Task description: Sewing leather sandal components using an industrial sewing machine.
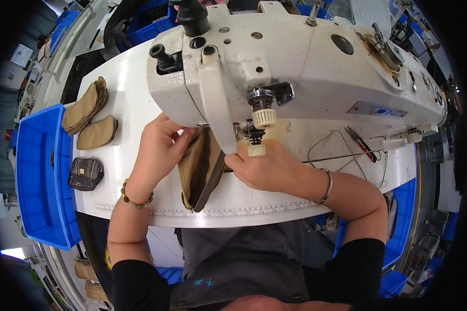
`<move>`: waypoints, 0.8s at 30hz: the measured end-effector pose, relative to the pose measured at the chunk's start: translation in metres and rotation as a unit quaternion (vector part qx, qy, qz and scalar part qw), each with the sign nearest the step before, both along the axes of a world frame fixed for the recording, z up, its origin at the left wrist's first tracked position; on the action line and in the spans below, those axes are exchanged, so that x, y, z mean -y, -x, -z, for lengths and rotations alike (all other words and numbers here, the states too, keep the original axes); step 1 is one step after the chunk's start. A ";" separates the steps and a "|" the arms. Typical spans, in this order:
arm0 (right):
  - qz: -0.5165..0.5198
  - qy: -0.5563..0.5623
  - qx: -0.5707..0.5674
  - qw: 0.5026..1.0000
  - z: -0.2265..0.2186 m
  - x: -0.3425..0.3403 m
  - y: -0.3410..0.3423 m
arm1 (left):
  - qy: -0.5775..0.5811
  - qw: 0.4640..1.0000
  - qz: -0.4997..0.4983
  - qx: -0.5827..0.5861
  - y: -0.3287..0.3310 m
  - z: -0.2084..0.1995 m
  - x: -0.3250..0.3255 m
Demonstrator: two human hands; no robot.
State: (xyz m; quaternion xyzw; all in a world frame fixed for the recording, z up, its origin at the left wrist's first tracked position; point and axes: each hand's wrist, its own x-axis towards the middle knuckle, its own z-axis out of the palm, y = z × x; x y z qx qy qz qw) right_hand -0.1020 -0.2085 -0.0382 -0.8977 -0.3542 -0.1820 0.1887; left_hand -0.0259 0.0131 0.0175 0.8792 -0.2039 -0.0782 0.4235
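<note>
A brown fabric pouch piece (191,168) with a zipper along its edge lies under the head of a white sewing machine (296,62). It gapes toward me, its lower tip near the table's front edge. On its upper left edge my left hand (163,142) is closed, thumb and fingers pinching the fabric beside the needle area. My right hand (264,165) is closed at the pouch's upper right edge, fingertips close to the machine's white lever (219,98). The machine head hides the needle and the pouch's far end.
Stacked brown fabric pieces (85,106) and a smaller stack (97,132) lie at the left, above a dark striped pouch (86,173). A blue bin (44,176) stands beyond the left edge. Thread snips (361,144) and loose cord lie at the right. A ruler strip (244,211) lines the front edge.
</note>
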 end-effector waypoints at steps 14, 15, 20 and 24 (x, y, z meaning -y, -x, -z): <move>-0.002 0.012 0.010 1.000 -0.005 0.000 -0.002 | -0.010 0.891 0.253 0.378 -0.002 0.007 -0.001; 0.005 0.025 0.009 1.000 -0.005 0.000 -0.001 | 0.010 0.918 0.219 0.331 -0.004 0.008 -0.001; -0.032 0.020 0.014 0.999 -0.007 -0.004 0.009 | -0.131 0.920 0.190 0.317 0.012 0.005 0.015; -0.059 0.057 0.056 0.995 -0.008 -0.012 0.022 | -0.172 0.870 0.238 0.396 0.021 0.010 0.016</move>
